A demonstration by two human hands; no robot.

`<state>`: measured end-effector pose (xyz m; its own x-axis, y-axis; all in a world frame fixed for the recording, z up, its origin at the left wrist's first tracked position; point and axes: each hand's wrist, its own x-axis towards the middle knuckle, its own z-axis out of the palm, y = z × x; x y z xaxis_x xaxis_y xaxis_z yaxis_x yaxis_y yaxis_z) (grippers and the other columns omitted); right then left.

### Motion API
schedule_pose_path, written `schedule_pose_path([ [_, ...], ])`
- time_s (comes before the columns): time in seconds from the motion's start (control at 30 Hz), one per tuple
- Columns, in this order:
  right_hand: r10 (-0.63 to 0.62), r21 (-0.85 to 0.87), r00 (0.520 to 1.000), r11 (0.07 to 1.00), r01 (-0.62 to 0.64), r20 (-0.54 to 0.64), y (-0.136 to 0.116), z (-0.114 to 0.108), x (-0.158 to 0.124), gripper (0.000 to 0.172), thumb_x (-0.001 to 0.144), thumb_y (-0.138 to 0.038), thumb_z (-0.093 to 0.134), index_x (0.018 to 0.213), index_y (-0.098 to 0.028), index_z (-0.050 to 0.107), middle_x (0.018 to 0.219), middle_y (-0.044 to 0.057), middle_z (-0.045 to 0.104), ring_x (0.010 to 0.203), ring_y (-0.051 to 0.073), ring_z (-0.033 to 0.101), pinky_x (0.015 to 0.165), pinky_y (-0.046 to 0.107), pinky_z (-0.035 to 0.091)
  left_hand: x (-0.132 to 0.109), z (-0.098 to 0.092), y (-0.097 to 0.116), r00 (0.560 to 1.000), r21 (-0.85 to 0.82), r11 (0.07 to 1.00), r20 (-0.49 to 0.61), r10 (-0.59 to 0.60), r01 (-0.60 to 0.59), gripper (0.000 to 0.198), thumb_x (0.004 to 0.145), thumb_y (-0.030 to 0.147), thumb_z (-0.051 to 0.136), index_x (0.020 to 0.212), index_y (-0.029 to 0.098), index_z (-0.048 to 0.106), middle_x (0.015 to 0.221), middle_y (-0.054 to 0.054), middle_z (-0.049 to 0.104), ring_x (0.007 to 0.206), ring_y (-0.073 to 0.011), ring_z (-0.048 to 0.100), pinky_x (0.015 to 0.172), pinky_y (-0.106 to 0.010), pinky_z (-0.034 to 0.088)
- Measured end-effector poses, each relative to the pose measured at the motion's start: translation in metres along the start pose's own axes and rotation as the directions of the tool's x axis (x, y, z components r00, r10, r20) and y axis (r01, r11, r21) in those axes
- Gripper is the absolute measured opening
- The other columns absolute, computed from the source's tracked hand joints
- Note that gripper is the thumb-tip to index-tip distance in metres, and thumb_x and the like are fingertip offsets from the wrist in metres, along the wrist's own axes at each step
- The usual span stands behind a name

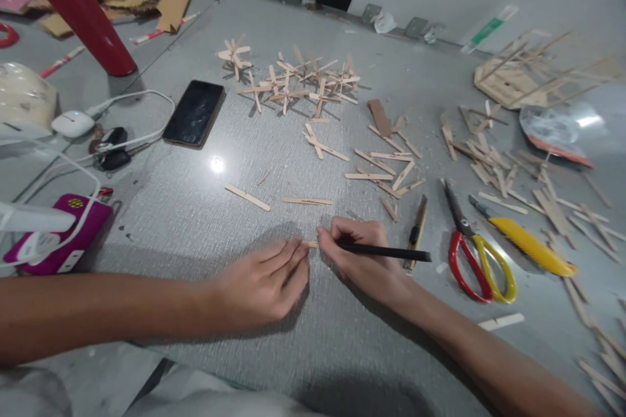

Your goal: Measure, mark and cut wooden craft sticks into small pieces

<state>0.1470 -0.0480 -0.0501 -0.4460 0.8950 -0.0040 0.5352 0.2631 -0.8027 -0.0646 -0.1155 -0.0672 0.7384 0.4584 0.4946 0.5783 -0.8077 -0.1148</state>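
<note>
My left hand [267,283] is closed around a short wooden craft stick [312,244], most of which its fingers hide. My right hand [362,254] grips a slim black pencil [386,251] at the stick's other end; the pencil's tip is hidden behind the fingers. Both hands nearly meet low over the grey table [195,365]. Just beyond them lie two single craft sticks, a left one [247,197] and a right one [307,201]. Beside my right hand rest a box cutter [417,228], red-and-yellow scissors [482,260] and a yellow-handled knife [531,244].
Star-shaped stick assemblies [286,88] stand at the back. Loose sticks [386,169] are scattered right of centre, with more along the right edge. A phone [194,113], white cables, a purple power bank [63,234] and a red post [81,13] occupy the left. A stick-built frame [511,81] stands far right.
</note>
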Motion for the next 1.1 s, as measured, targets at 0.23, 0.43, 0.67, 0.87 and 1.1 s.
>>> schedule_pose_path([
  [0.23, 0.058, 0.076, 0.998, 0.996, -0.057, -0.007, 0.0017, 0.0006, 0.001, 0.045, 0.096, -0.029, 0.056, 0.057, -0.025, 0.035, 0.043, -0.007, 0.04, 0.04, 0.009, 0.036, 0.043, 0.027, 0.029, 0.0007, 0.0005, 0.0002, 1.0, 0.0, 1.0, -0.016, -0.013, 0.013, 0.03, 0.094, 0.014, 0.06, 0.113, -0.006, 0.071, 0.116, -0.024, 0.078, 0.109, -0.0302, 0.077, 0.101, -0.037, 0.059],
  [0.43, 0.124, 0.275, 0.991, 0.952, -0.134, 0.052, 0.0063, 0.0033, -0.0004, 0.047, 0.099, -0.039, 0.059, 0.057, -0.024, 0.045, 0.04, -0.007, 0.047, 0.031, 0.008, 0.04, 0.036, 0.024, 0.03, 0.0015, -0.0004, -0.0008, 1.0, 0.035, 0.999, -0.009, -0.009, 0.01, 0.029, 0.094, 0.013, 0.058, 0.112, -0.002, 0.073, 0.115, -0.02, 0.079, 0.108, -0.0277, 0.077, 0.102, -0.035, 0.059],
  [0.67, 0.084, 0.197, 0.996, 0.977, -0.085, 0.014, 0.0069, 0.0039, -0.0015, 0.048, 0.099, -0.033, 0.063, 0.055, -0.024, 0.045, 0.039, -0.007, 0.047, 0.035, 0.008, 0.04, 0.042, 0.025, 0.033, 0.0, 0.0012, 0.0001, 1.0, 0.023, 1.0, -0.015, -0.015, 0.015, 0.029, 0.094, 0.013, 0.059, 0.113, -0.004, 0.072, 0.116, -0.022, 0.078, 0.109, -0.0286, 0.077, 0.102, -0.036, 0.059],
  [0.87, 0.1, 0.211, 0.995, 0.972, -0.101, 0.014, 0.0048, 0.0045, -0.0002, 0.049, 0.098, -0.035, 0.065, 0.054, -0.024, 0.045, 0.038, -0.007, 0.045, 0.034, 0.008, 0.038, 0.04, 0.025, 0.03, 0.0015, -0.0004, -0.0003, 1.0, 0.012, 1.0, -0.026, -0.014, 0.015, 0.027, 0.094, 0.012, 0.059, 0.112, -0.005, 0.072, 0.114, -0.023, 0.078, 0.107, -0.0285, 0.077, 0.102, -0.036, 0.058],
  [1.1, 0.092, 0.178, 0.996, 0.98, -0.09, -0.003, 0.0046, 0.0064, 0.0009, 0.047, 0.096, -0.036, 0.065, 0.054, -0.025, 0.045, 0.039, -0.007, 0.043, 0.037, 0.009, 0.038, 0.042, 0.026, 0.03, 0.0006, -0.0002, 0.0, 1.0, 0.023, 1.0, -0.015, -0.015, 0.015, 0.027, 0.095, 0.013, 0.058, 0.112, -0.003, 0.072, 0.115, -0.023, 0.078, 0.108, -0.0285, 0.077, 0.102, -0.036, 0.058],
])
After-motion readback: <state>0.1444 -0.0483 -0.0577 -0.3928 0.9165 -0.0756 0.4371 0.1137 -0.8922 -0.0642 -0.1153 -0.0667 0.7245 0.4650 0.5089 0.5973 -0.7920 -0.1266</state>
